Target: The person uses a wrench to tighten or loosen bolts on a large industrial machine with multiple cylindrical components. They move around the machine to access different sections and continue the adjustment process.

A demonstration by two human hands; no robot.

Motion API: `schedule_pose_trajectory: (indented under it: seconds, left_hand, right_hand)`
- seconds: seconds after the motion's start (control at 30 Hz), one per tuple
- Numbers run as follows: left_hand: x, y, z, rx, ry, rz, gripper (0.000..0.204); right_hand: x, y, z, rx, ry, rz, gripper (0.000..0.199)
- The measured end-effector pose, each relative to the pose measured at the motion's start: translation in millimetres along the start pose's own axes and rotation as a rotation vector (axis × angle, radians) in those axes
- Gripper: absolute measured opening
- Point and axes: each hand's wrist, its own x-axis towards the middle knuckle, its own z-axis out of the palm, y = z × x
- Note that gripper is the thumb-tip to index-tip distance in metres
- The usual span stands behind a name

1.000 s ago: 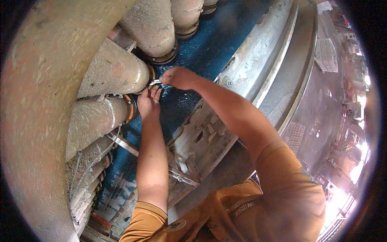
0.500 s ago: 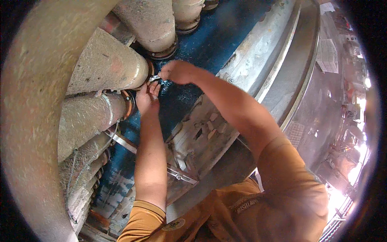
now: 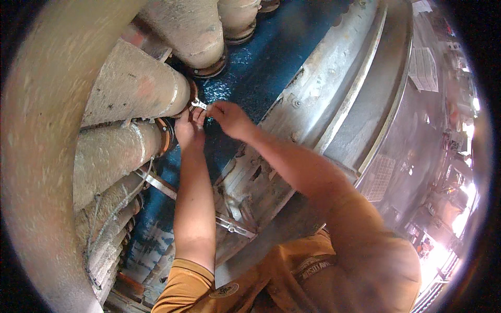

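My right hand (image 3: 229, 119) is closed around the end of a silver wrench (image 3: 200, 105). The wrench's head meets the rusty flange (image 3: 193, 89) at the end of a dusty, tapered grey pipe (image 3: 141, 83). Just below it, my left hand (image 3: 189, 130) reaches up against the flange with bent fingers and the thumb beside the pipe. Whatever lies between those fingertips is too small and hidden to make out. Behind both hands runs a wet-looking blue surface (image 3: 261, 68).
More dusty pipes (image 3: 117, 148) with dark flanges line the left, near a large curved beige pipe (image 3: 39, 156). A metal bracket (image 3: 229, 227) sits under my left forearm. Curved metal rims (image 3: 344, 104) sweep along the right, with white crates (image 3: 424, 70) on the floor beyond.
My right hand has swung down and slightly to the right, turning the wrench so that more of it shows. The right elbow has dropped too. My left hand stays at the flange.
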Motion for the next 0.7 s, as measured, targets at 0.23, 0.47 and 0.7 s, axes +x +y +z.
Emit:
schedule_pose_trajectory:
  seconds: [0.23,0.47,0.7]
  left_hand:
    - [-5.9,2.8,9.9,0.093,0.15,-0.034,0.025]
    - [-2.8,-2.6,6.7,0.096,0.149,-0.036,0.024]
    - [4.4,-9.5,11.4,0.295,0.016,-0.098,0.031]
  right_hand:
    - [69.4,-7.3,-48.3,-0.452,-0.421,-0.3,0.037]
    - [78.9,-24.5,-54.0,-0.52,-0.554,-0.177,0.041]
    - [-0.7,32.8,83.2,0.043,0.454,-0.123,0.028]
